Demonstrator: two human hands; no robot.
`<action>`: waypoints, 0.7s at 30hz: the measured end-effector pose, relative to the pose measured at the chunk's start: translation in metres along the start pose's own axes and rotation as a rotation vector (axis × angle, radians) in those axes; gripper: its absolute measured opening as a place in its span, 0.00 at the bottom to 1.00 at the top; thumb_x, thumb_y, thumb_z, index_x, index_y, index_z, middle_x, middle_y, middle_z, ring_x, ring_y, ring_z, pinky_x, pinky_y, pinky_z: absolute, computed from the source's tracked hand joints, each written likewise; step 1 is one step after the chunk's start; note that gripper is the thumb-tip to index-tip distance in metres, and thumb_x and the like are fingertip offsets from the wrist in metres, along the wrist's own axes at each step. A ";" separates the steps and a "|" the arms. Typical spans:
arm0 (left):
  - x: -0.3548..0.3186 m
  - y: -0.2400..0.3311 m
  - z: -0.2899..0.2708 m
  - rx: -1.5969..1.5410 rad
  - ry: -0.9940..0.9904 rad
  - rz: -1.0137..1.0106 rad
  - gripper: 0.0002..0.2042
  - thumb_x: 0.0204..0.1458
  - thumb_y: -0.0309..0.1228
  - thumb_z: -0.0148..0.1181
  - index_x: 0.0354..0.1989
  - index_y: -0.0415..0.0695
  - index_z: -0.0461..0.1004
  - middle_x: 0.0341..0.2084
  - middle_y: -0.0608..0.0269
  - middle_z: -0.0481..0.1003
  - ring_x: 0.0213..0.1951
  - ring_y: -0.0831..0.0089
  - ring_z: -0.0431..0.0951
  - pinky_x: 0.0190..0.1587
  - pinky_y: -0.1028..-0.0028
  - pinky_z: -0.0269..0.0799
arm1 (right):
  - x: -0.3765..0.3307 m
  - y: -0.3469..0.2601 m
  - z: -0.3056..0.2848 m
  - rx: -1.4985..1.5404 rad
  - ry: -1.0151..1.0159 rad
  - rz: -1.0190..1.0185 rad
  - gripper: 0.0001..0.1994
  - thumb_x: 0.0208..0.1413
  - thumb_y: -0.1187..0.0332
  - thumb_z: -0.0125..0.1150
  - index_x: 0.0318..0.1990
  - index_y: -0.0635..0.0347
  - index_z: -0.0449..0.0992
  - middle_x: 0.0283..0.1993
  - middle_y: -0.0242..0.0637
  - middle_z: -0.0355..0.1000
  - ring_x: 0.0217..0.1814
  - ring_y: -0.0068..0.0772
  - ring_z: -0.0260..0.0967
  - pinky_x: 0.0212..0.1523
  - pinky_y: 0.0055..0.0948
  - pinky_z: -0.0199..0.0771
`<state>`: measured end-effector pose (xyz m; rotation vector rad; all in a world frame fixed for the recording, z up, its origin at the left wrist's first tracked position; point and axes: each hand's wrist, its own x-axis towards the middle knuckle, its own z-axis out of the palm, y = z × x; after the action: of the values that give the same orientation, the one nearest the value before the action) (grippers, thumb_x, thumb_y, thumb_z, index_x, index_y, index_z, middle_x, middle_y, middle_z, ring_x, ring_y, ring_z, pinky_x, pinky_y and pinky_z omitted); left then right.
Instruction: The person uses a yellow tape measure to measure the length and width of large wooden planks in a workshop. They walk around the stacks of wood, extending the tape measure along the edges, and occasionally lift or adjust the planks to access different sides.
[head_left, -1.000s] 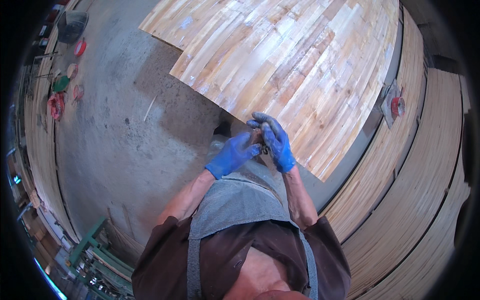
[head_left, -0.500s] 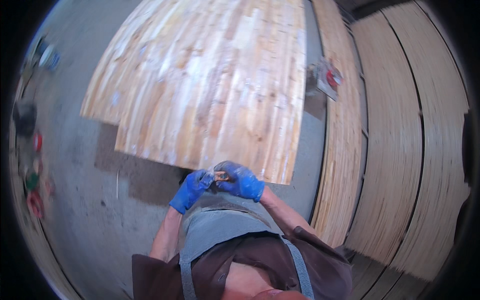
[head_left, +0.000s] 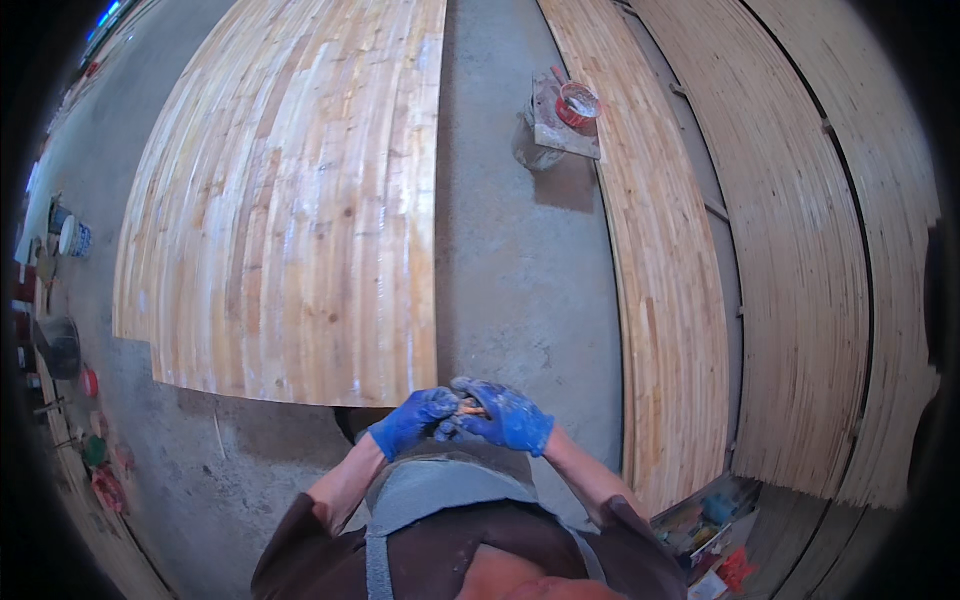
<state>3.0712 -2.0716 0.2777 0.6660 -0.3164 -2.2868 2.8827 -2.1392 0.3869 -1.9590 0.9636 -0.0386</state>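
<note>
Both my hands wear blue gloves, whitened and smudged about the fingers, and they meet just before my apron. My left hand point(head_left: 412, 424) has its fingers closed at one end of a small orange-brown piece point(head_left: 470, 408). Curled round the other end is my right hand point(head_left: 510, 418). Only a short bit of the piece shows between the gloves, so its kind cannot be made out. Directly ahead on the left lies a large panel of glued wood strips point(head_left: 290, 230), streaked with shiny whitish patches. Its near edge comes close to my left hand.
A red pot point(head_left: 577, 105) with whitish stuff stands on a small board point(head_left: 565, 138) over a bucket point(head_left: 530, 150). Long wood panels point(head_left: 680, 300) and stacked sheets point(head_left: 790, 250) line the right. White tub point(head_left: 75, 237) and black bucket point(head_left: 58, 347) sit far left. A cluttered box point(head_left: 705, 525) is lower right.
My view has turned and shifted right, so the large panel now lies further left and the red pot shows plainly. My hands stay together around the small piece, with the fingers slightly rearranged.
</note>
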 end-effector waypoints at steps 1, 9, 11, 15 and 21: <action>0.023 0.003 0.025 0.030 0.062 0.001 0.15 0.59 0.40 0.59 0.37 0.39 0.74 0.25 0.61 0.73 0.25 0.75 0.71 0.30 0.75 0.71 | -0.013 0.009 -0.025 0.005 0.010 0.012 0.26 0.56 0.60 0.61 0.59 0.64 0.67 0.54 0.55 0.71 0.56 0.54 0.70 0.58 0.43 0.69; 0.141 0.091 0.056 -0.452 -0.121 0.442 0.10 0.58 0.34 0.58 0.42 0.40 0.71 0.25 0.67 0.72 0.26 0.77 0.72 0.29 0.74 0.75 | -0.041 0.146 -0.188 -0.303 -0.103 0.094 0.17 0.56 0.60 0.58 0.52 0.55 0.76 0.47 0.47 0.75 0.47 0.51 0.73 0.49 0.45 0.73; 0.136 0.143 0.041 -0.185 0.422 0.599 0.08 0.59 0.34 0.56 0.39 0.43 0.70 0.21 0.71 0.68 0.24 0.80 0.71 0.30 0.73 0.78 | -0.037 0.184 -0.225 -0.547 -0.255 0.286 0.16 0.56 0.58 0.57 0.50 0.51 0.77 0.42 0.44 0.75 0.43 0.49 0.74 0.44 0.44 0.74; 0.138 0.250 -0.033 -0.158 0.345 0.920 0.13 0.64 0.39 0.47 0.34 0.42 0.70 0.15 0.73 0.60 0.19 0.82 0.66 0.33 0.61 0.82 | -0.010 0.250 -0.315 -0.633 -0.211 0.250 0.17 0.55 0.56 0.58 0.50 0.51 0.77 0.41 0.44 0.76 0.44 0.49 0.74 0.46 0.45 0.74; 0.260 0.389 -0.067 -0.011 0.138 0.529 0.36 0.59 0.62 0.41 0.60 0.41 0.67 0.44 0.52 0.78 0.40 0.61 0.82 0.44 0.60 0.80 | 0.116 0.259 -0.434 -0.657 -0.007 0.157 0.17 0.52 0.58 0.58 0.47 0.53 0.78 0.42 0.42 0.76 0.46 0.47 0.74 0.48 0.43 0.74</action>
<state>3.1750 -2.5324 0.2830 0.6415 -0.3638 -1.7311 2.6376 -2.5957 0.4037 -2.4558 1.2270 0.4227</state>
